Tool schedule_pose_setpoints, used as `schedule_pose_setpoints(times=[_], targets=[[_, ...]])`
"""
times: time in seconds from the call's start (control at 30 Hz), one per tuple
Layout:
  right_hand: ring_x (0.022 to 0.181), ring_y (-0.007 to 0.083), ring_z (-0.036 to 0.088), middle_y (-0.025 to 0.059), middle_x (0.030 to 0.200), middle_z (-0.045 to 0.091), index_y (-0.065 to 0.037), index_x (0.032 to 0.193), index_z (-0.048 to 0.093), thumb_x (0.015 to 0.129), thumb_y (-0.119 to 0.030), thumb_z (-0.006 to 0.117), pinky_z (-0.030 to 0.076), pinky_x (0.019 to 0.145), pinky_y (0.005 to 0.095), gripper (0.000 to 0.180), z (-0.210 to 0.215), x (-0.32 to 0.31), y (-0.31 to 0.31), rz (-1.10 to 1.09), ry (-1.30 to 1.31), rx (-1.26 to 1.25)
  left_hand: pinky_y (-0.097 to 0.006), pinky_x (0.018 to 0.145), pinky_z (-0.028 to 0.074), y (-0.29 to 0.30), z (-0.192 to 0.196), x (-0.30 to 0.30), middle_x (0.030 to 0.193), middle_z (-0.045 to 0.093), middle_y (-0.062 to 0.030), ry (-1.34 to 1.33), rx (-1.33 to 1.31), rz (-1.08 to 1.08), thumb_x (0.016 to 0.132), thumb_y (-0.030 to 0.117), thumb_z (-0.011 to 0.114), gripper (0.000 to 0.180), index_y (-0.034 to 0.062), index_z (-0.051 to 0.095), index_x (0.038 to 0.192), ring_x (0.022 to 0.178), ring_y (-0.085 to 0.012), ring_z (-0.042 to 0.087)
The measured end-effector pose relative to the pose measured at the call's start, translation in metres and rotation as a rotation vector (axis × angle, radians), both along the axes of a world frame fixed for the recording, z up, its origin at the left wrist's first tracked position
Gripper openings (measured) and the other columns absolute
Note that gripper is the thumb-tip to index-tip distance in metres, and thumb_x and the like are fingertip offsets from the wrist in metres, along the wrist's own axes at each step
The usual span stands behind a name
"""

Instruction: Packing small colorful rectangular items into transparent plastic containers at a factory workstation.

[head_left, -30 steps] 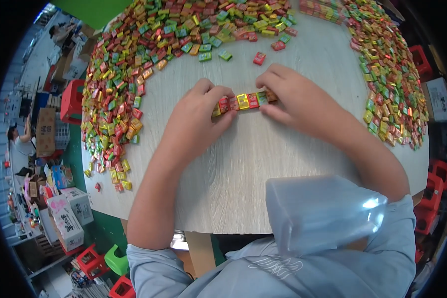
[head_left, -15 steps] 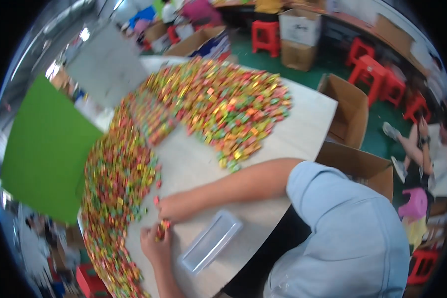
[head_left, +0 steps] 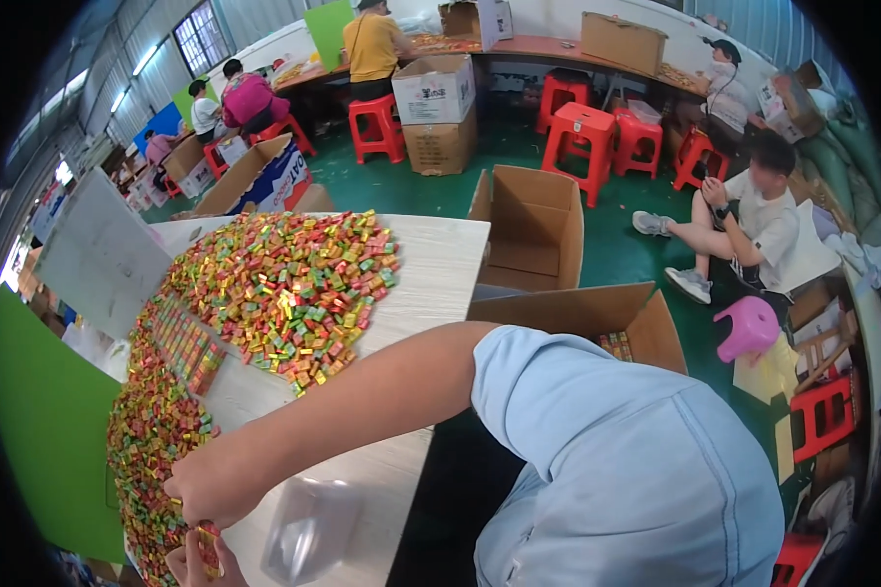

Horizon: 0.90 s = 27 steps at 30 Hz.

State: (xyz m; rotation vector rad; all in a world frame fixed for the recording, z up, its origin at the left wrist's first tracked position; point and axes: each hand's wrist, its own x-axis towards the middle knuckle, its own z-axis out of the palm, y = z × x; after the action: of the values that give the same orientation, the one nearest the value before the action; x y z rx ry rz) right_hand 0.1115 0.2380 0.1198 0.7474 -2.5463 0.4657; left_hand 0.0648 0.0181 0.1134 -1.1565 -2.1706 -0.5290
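Row of small wrapped pieces (head_left: 208, 544) is at the near-left of the table (head_left: 426, 269), gripped between thumb and fingers of the left hand (head_left: 204, 565). Long axis looks roughly near-far, far end toward the right hand (head_left: 217, 481); exact ends hidden by fingers. Right hand is curled just beyond it, fingertips out of sight, can't tell if gripping. Clear plastic box (head_left: 308, 533) sits just right, long axis near-far, far end leaning right.
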Motion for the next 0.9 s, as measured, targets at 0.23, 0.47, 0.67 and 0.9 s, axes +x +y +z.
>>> schedule_pose_setpoints(times=[0.23, 0.47, 0.67, 0.9], targets=[[0.092, 0.0362, 0.066, 0.0195, 0.098, 0.062, -0.001, 0.088, 0.074, 0.086, -0.016, 0.071, 0.057, 0.077, 0.0479, 0.016, -0.021, 0.080, -0.007, -0.017, 0.158, -0.081, -0.040, 0.062, 0.051, 0.005, 0.001, 0.071, 0.087, 0.059, -0.0045, -0.122, 0.021, -0.170, 0.087, 0.016, 0.088, 0.020, 0.0089, 0.083, 0.105, 0.075, -0.0210, 0.057], [0.094, 0.0338, 0.064, 0.0159, 0.097, 0.060, -0.002, 0.094, 0.071, 0.088, -0.018, 0.074, 0.055, 0.081, 0.0442, 0.017, -0.033, 0.107, -0.007, -0.086, -0.101, -0.212, -0.044, 0.078, 0.049, -0.002, -0.025, 0.077, 0.099, 0.057, -0.0109, -0.233, -0.086, -0.033, 0.081, 0.008, 0.082, 0.032, 0.0085, 0.073, 0.111, 0.092, -0.0314, 0.059], [0.095, 0.0314, 0.062, 0.0141, 0.099, 0.059, -0.003, 0.101, 0.070, 0.090, -0.019, 0.074, 0.053, 0.083, 0.0431, 0.020, -0.041, 0.109, 0.001, -0.124, -0.048, -0.212, -0.047, 0.086, 0.047, 0.006, -0.027, 0.076, 0.101, 0.059, -0.0122, -0.301, -0.081, -0.056, 0.081, 0.011, 0.082, 0.034, 0.0089, 0.070, 0.113, 0.097, -0.0353, 0.059], [0.094, 0.0285, 0.061, 0.0119, 0.101, 0.059, -0.005, 0.109, 0.069, 0.091, -0.020, 0.074, 0.052, 0.084, 0.0412, 0.024, -0.044, 0.124, -0.007, -0.194, 0.043, -0.166, -0.050, 0.089, 0.047, -0.008, -0.048, 0.078, 0.109, 0.063, -0.0139, -0.018, -0.038, -0.094, 0.087, 0.018, 0.081, 0.036, 0.0023, 0.068, 0.116, 0.101, -0.0369, 0.058]])
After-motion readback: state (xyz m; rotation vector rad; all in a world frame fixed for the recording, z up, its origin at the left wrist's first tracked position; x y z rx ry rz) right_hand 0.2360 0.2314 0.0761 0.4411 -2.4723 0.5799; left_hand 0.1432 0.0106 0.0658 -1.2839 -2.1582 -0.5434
